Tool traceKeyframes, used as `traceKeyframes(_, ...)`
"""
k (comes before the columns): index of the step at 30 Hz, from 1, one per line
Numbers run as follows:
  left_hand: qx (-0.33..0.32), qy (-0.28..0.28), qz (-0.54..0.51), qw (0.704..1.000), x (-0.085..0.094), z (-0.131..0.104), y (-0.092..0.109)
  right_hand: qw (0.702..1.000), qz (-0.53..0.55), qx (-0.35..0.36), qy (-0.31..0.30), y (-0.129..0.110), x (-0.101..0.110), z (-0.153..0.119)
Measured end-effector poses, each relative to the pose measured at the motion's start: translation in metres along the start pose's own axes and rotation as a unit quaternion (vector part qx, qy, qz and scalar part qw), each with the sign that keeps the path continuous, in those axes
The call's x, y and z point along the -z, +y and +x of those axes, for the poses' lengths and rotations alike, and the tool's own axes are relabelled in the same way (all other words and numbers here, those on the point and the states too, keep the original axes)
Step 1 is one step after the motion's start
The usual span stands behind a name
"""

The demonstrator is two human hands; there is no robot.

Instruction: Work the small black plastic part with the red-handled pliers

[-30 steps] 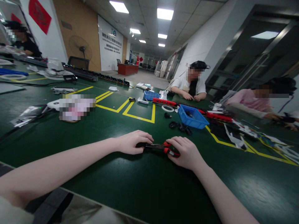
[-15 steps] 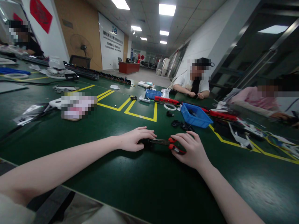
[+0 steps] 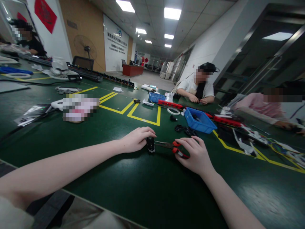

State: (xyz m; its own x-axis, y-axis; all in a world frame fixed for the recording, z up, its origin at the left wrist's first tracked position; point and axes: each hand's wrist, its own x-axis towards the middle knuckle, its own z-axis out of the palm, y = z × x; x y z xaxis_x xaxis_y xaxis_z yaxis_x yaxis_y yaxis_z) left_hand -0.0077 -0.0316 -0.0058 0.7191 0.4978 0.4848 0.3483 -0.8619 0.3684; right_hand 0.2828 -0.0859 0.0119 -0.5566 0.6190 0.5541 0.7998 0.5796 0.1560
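Note:
My left hand (image 3: pixel 137 140) is closed on a small black part (image 3: pixel 150 145), pinching its upper end just over the green table (image 3: pixel 143 187). Red-handled pliers (image 3: pixel 176 149) are in my right hand (image 3: pixel 196 154), whose fingers curl around the grips. The long thin jaws point left and reach the side of the black part; whether they bite on it is too small to tell. Beyond my right hand lie several black pieces (image 3: pixel 187 129) in front of a blue bin (image 3: pixel 199 120).
A phone in a pinkish case (image 3: pixel 81 109) lies to the left near a clear plastic bag (image 3: pixel 33 114). Yellow tape (image 3: pixel 143 120) marks the tabletop. A white ring (image 3: pixel 173 110) and a second blue bin (image 3: pixel 156 97) stand farther back. Co-workers sit across and at the right.
The black part now stands more upright and shows more of itself below my left fingers. My left hand has shifted slightly left; the pliers' jaws have opened somewhat.

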Motion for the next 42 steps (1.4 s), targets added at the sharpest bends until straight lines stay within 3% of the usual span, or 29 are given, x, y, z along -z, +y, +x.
traceKeyframes(8, -0.017, -0.033, 0.098, 0.995, 0.002, -0.002, 0.013, 1.0, -0.003, 0.009, -0.001, 0.0, -0.001, 0.0)
traceKeyframes(21, 0.025, -0.074, -0.019, 0.997, -0.002, -0.002, 0.009, 1.0, 0.011, 0.018, -0.022, -0.004, -0.001, 0.003)
traceKeyframes(28, -0.019, -0.045, 0.017, 0.999, -0.002, 0.0, 0.008, 0.999, 0.007, 0.023, -0.026, -0.004, -0.007, 0.004)
traceKeyframes(34, 0.007, -0.062, -0.003, 0.998, 0.001, 0.001, 0.007, 0.999, -0.003, 0.023, -0.028, -0.004, -0.009, 0.007)
traceKeyframes(42, -0.029, -0.05, 0.013, 0.998, -0.001, 0.001, 0.004, 0.998, -0.015, 0.026, -0.052, -0.008, -0.009, 0.009)
